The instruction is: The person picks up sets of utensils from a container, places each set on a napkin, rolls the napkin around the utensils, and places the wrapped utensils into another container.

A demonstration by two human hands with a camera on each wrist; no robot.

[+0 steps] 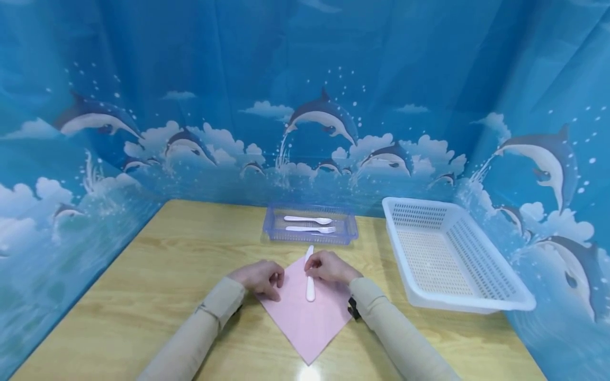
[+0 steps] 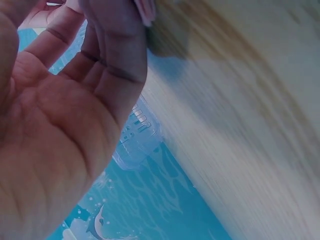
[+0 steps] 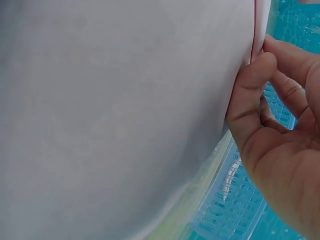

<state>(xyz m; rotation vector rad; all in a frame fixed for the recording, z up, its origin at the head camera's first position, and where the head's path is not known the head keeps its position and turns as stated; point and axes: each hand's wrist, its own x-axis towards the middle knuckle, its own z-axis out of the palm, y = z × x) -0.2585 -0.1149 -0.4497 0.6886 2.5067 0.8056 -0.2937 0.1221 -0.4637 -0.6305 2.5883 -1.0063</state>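
Observation:
A pink napkin [image 1: 307, 328] lies on the table, turned so one corner points toward me. On it lies a white plastic knife [image 1: 311, 291], roughly upright in the head view. My right hand [image 1: 330, 266] pinches the knife near its middle between thumb and fingers; the right wrist view shows the pinching fingertips [image 3: 265, 60] beside the pale napkin surface. At the napkin's left edge is my left hand [image 1: 261, 278], its fingers loosely bent with no object in the palm. In the left wrist view a bit of pink shows by its fingertips.
Behind the napkin stands a translucent purple basket [image 1: 310, 238] holding a white spoon [image 1: 307, 219] and a white fork [image 1: 311, 229]. A larger white basket [image 1: 476, 304] sits at the right on the wooden table [image 1: 190, 238]. Blue dolphin-print curtains [image 1: 229, 106] hang around the table.

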